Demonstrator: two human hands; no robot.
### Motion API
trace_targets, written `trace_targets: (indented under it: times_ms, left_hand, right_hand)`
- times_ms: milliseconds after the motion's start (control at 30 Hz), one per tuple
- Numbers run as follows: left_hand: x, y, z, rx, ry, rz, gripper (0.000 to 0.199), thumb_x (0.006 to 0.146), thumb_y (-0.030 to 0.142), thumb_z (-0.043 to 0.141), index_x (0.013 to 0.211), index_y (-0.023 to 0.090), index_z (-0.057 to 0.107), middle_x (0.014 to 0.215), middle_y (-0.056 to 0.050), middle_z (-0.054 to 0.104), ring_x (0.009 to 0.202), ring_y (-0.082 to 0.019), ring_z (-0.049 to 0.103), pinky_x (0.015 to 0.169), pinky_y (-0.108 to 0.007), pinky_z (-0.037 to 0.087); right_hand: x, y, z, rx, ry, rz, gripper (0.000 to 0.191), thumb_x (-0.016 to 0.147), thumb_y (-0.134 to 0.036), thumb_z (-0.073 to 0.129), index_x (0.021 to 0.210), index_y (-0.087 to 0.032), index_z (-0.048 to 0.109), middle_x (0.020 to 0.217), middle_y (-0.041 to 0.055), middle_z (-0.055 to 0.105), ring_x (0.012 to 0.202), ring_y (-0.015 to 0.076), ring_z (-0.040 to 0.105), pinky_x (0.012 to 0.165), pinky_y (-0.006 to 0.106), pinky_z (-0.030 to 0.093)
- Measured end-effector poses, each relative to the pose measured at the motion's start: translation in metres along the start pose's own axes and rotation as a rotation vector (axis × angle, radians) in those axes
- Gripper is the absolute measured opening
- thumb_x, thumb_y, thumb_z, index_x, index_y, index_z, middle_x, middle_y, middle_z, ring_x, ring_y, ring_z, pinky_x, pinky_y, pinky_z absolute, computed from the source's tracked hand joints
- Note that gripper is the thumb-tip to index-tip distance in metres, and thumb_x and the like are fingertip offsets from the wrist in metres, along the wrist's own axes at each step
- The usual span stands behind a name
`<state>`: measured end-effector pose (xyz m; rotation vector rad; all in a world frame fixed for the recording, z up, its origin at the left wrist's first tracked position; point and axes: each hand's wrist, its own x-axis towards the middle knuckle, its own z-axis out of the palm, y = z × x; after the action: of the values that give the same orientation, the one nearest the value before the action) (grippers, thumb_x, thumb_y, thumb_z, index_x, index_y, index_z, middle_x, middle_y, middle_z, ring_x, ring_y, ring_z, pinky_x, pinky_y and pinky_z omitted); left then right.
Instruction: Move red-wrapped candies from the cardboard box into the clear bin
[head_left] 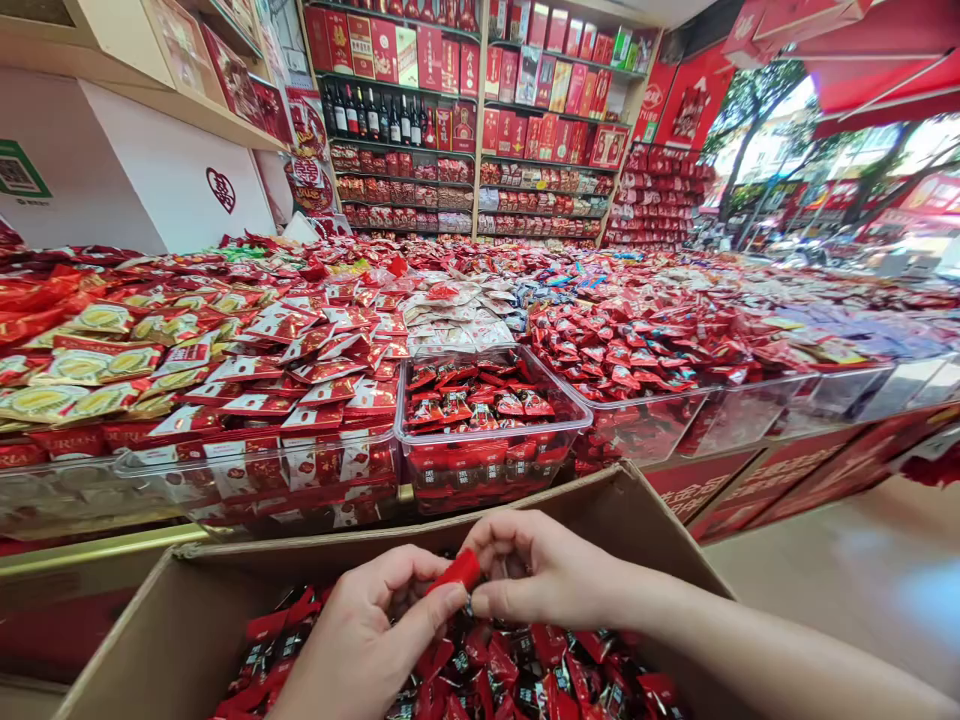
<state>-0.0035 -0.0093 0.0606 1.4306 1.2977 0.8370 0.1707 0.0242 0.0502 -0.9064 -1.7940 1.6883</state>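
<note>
Both hands meet over an open cardboard box (300,545) at the bottom of the head view. Between them is a red wrapped candy (459,572). My left hand (382,610) pinches it between thumb and fingers. My right hand (536,570) has its fingers curled at the candy's right end, thumb and forefinger closed on it. Below the hands, many loose candies (517,660) in red and black wrappers with white print fill the box. Just behind the box stands a clear plastic bin (491,435) holding similar small red and black packets, set in rows along its front.
Clear bins heaped with red and white packets (300,400), gold packets (97,360) and small red packets (622,350) flank the middle one. Shelves (480,130) with bottles and red boxes rise behind. Tiled floor (840,600) lies at the right.
</note>
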Motion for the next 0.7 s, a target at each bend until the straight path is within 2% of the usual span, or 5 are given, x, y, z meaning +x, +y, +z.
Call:
trace_targets:
  times_ms: [100,200,300,467,700]
  left_hand:
    - [-0.001,-0.002,-0.001,-0.088,0.023,0.055,0.024,0.074,0.042,0.053,0.07,0.021,0.064,0.058,0.003,0.06,0.055,-0.013,0.05,0.052,-0.02,0.04]
    - [0.001,-0.009,-0.002,-0.239,0.011,0.025,0.03,0.078,0.046,0.046,0.077,0.021,0.063,0.062,0.002,0.063,0.058,-0.014,0.055,0.055,-0.021,0.043]
    - [0.004,-0.015,-0.001,-0.203,0.001,0.013,0.03,0.078,0.045,0.046,0.078,0.02,0.063,0.063,0.0,0.065,0.059,-0.014,0.056,0.056,-0.023,0.044]
    - [0.005,-0.017,0.004,-0.063,-0.029,0.024,0.033,0.079,0.046,0.043,0.075,0.019,0.062,0.063,0.0,0.064,0.058,-0.014,0.056,0.056,-0.024,0.044]
    - [0.004,-0.02,0.004,0.031,-0.048,0.03,0.035,0.08,0.044,0.04,0.072,0.017,0.061,0.063,-0.003,0.064,0.058,-0.015,0.055,0.054,-0.026,0.043]
  right_hand:
    - [-0.009,-0.019,-0.005,-0.203,0.002,-0.054,0.017,0.067,-0.026,0.06,0.077,-0.014,0.054,0.059,-0.0036,0.049,0.051,0.0056,0.04,0.048,0.019,0.033]
    - [-0.008,-0.054,-0.024,-0.286,0.211,-0.241,0.017,0.07,-0.028,0.058,0.08,-0.015,0.052,0.066,-0.0018,0.051,0.056,0.0068,0.044,0.05,0.02,0.035]
    - [0.012,-0.084,-0.05,-0.376,0.382,-0.415,0.017,0.07,-0.026,0.058,0.079,-0.015,0.05,0.069,-0.0014,0.051,0.059,0.0072,0.044,0.052,0.02,0.035]
    - [0.055,-0.097,-0.071,-0.632,0.195,-0.36,0.017,0.068,-0.026,0.058,0.078,-0.014,0.051,0.063,-0.0025,0.05,0.056,0.0075,0.043,0.052,0.021,0.034]
    - [0.073,-0.105,-0.054,-0.842,-0.02,-0.205,0.018,0.073,-0.027,0.053,0.072,-0.011,0.061,0.057,-0.0016,0.05,0.052,0.0066,0.039,0.049,0.02,0.032]
